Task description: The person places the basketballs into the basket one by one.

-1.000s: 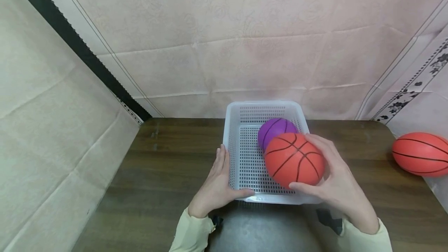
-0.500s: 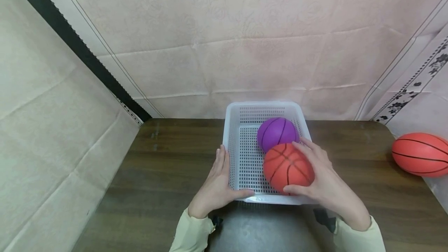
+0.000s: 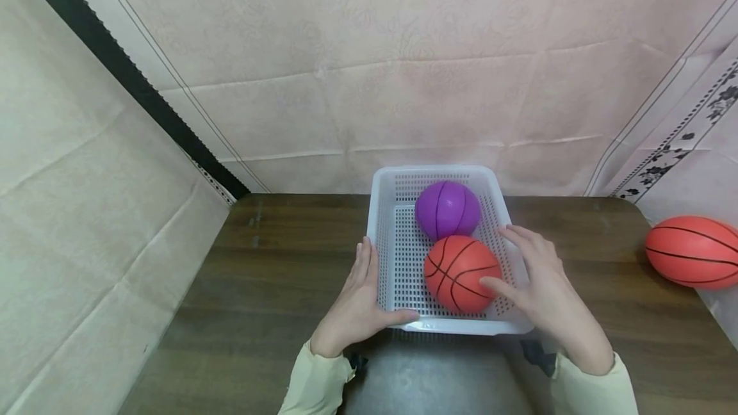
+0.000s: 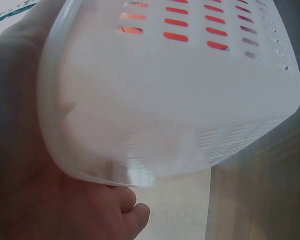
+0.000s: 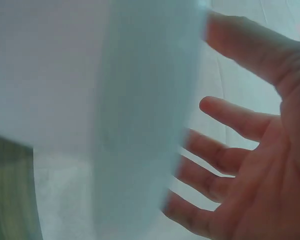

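Observation:
A white perforated plastic basket (image 3: 455, 326) stands on the table with two toy basketballs inside. The purple ball (image 3: 448, 210) lies toward the back, and the orange-red ball (image 3: 455, 268) in front of it. My left hand (image 3: 360, 309) holds the basket's front left corner, fingers along the left side and thumb over the front rim. In the left wrist view, the basket's wall (image 4: 165, 90) shows orange through its slots. My right hand (image 3: 544, 287) hovers over the right rim with fingers spread, thumb tip close to the orange-red ball. The right wrist view shows those fingers holding nothing.
Another orange-red ball (image 3: 694, 252) sits at the table's right edge. Pale patterned cloth (image 3: 426, 82) hangs behind the brown wooden table (image 3: 277, 287) and along both sides. A dark grey surface (image 3: 438, 373) lies in front of the basket.
My right hand lowered the orange-red ball into the basket, let it go and drew back to the right. The purple ball shifted back and left. My left hand stayed put.

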`<state>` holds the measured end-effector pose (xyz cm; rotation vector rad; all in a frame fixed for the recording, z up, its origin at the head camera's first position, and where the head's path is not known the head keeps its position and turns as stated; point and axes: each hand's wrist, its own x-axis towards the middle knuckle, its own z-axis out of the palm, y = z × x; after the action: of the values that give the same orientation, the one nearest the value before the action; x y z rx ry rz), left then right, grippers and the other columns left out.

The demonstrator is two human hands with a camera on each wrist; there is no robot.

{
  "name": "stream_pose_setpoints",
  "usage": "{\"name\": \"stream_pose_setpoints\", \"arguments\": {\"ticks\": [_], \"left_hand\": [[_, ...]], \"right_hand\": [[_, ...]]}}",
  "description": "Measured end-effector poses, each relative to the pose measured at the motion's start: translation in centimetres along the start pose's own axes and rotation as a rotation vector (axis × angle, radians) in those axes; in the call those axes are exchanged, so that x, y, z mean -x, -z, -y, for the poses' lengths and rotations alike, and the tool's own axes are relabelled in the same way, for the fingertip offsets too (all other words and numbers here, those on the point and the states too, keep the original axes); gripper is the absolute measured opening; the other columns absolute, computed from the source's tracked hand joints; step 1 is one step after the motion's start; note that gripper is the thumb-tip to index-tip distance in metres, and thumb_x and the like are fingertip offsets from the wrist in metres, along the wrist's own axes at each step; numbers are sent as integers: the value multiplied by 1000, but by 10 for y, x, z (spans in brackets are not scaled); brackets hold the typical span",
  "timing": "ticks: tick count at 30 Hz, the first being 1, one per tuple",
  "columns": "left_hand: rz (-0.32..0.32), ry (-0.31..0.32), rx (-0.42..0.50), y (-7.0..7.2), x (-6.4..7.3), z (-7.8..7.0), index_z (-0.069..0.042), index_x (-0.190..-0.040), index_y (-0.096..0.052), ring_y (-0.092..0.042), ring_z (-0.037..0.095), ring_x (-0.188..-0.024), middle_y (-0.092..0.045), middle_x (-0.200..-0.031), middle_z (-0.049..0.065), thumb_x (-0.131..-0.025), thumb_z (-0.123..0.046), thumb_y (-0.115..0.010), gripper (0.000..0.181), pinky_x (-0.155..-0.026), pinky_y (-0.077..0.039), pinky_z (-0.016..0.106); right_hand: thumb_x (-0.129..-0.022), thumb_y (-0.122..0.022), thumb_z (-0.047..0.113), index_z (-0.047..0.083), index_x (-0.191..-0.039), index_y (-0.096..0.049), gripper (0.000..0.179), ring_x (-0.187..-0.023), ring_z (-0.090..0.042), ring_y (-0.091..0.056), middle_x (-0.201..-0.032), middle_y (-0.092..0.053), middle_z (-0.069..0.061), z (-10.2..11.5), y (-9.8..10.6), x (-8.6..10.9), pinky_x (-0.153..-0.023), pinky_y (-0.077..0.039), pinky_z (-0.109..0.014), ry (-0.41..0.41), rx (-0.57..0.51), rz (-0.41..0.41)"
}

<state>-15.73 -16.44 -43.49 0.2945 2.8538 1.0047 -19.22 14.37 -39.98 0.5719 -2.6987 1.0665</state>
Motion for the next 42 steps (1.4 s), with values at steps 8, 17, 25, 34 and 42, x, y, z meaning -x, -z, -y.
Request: {"name": "stream_pose_setpoints", "arguments": {"ticks": [8, 17, 25, 34, 42], "left_hand": [[-5, -6, -9, 1, 0, -1, -8, -155, 4, 16, 19, -146, 23, -159, -2, -64, -80, -67, 136, -113, -15, 52], [2, 0, 3, -2, 0, -1, -9, -155, 6, 15, 19, -146, 24, -158, -4, -64, -81, -66, 137, -113, -15, 51], [0, -18, 6, 0, 1, 0, -9, -155, 5, 14, 20, -146, 23, -159, -3, -65, -79, -67, 135, -113, -15, 52], [-3, -9, -2, 1, 1, 0, -7, -155, 4, 15, 19, -146, 21, -160, 0, -65, -80, -66, 135, -114, -15, 51], [8, -8, -2, 1, 1, 0, -7, -155, 5, 15, 20, -146, 20, -161, 2, -66, -79, -66, 134, -114, -15, 51]], "right_hand": [[-78, -83, 26, 7, -143, -44, 78, -128, -44, -35, -142, -43, -21, -9, 18, 6, -96, -28, -70, -28, -54, -67], [-84, -77, 20, 14, -146, -45, 69, -132, -34, -35, -146, -41, -17, -45, 59, 27, -110, -22, -35, -274, -6, -355], [-95, -58, 35, 21, -154, -25, 69, -143, -31, -23, -158, -23, -12, -89, 95, 40, -115, -18, -48, -791, 10, -599], [-98, -36, 52, 13, -157, 2, 80, -147, -35, -3, -162, 2, -15, -120, 112, 36, -115, -8, -55, -1032, 61, -551], [-97, -34, 53, 9, -155, 5, 83, -146, -37, 0, -161, 4, -19, -146, 109, 37, -115, -8, -56, -1069, 42, -507]]}}
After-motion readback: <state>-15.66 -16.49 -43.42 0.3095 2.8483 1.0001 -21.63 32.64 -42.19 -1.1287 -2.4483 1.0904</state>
